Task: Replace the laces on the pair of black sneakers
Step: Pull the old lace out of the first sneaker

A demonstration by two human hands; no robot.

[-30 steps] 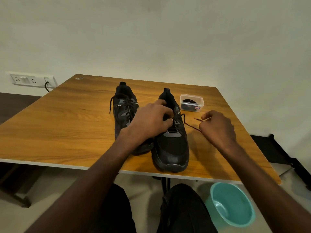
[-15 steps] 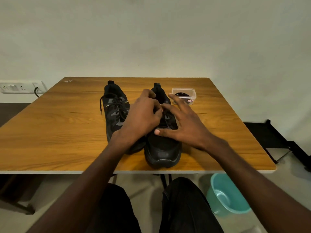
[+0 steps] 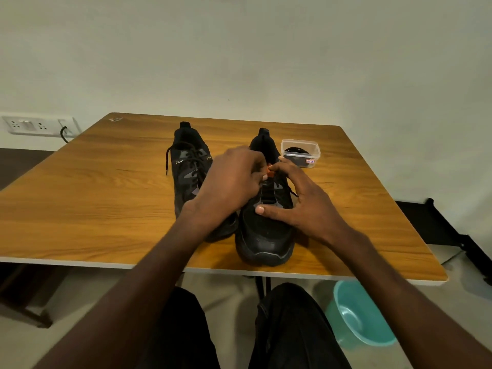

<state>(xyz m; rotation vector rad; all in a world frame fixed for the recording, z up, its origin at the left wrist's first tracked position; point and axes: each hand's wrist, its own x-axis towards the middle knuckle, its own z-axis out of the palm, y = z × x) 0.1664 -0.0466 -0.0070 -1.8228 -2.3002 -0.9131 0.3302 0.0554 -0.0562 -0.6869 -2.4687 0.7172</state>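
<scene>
1. The left hand (image 3: 229, 182) is curled over the lace area of the right shoe (image 3: 266, 225), its fingertips bunched at a small orange tab (image 3: 269, 172); whether they pinch the tab or a lace cannot be told, as the knuckles hide it.
2. The right hand (image 3: 298, 206) lies spread on the same shoe: thumb flat across the vamp, fingers loosely bent, forefinger tip touching the orange tab.
3. The right shoe stands toe toward the person, near the front edge of the table (image 3: 93, 209).
4. The left shoe (image 3: 190, 166) stands just beside it, still laced, one lace (image 3: 167, 161) end trailing off its left side.
5. A clear box (image 3: 300, 153) holding dark laces sits just right of the right shoe's heel.
6. A teal bucket (image 3: 356, 320) stands on the floor below the table's right corner.
</scene>
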